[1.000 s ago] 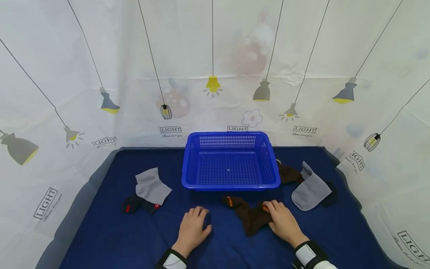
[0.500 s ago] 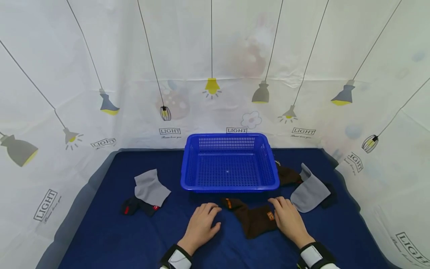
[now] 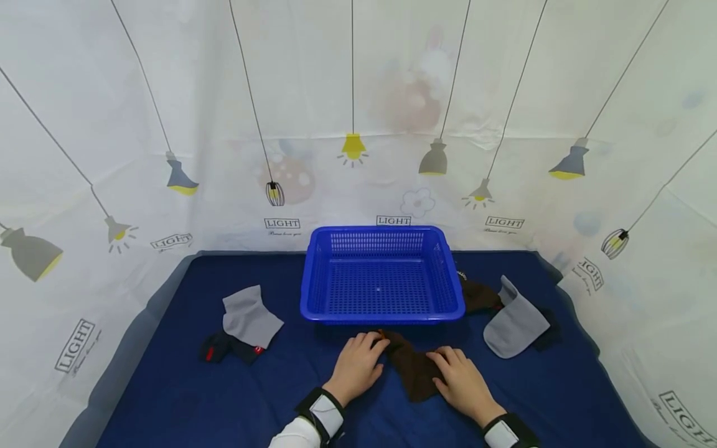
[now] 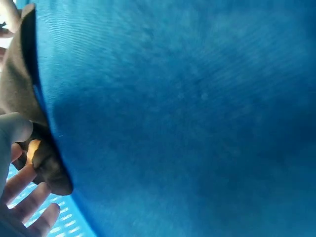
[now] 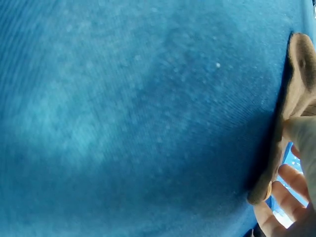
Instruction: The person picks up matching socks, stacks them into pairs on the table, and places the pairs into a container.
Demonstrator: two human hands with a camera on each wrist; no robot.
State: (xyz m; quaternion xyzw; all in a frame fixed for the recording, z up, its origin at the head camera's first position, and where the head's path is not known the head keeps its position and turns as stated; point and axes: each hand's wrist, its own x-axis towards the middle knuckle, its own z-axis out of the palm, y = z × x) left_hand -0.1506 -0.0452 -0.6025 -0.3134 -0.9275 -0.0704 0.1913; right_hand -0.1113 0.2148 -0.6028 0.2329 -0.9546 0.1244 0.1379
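Observation:
A brown sock (image 3: 411, 370) lies bent on the navy cloth in front of the blue basket. My left hand (image 3: 355, 367) rests its fingertips on the orange-marked end of the sock, thumb held apart from them. In the left wrist view those fingers spread beside the brown sock (image 4: 22, 89) and its orange patch. Over the opposite end, my right hand (image 3: 465, 382) lays its fingers on the sock and covers the orange label. The right wrist view has the thumb against the brown sock (image 5: 291, 106), with the fingers (image 5: 286, 200) spread along its far edge.
The blue basket (image 3: 383, 316) stands behind the hands. Left of it, a grey sock (image 3: 250, 316) overlaps dark socks (image 3: 215, 347) with red marks. To the right lie another grey sock (image 3: 515, 323), a brown sock (image 3: 478, 295) partly behind the basket, and a dark piece (image 3: 549, 330).
My left hand has moved right and forward onto the sock's end. My right hand left the sock's labelled end, then came back over it from the right.

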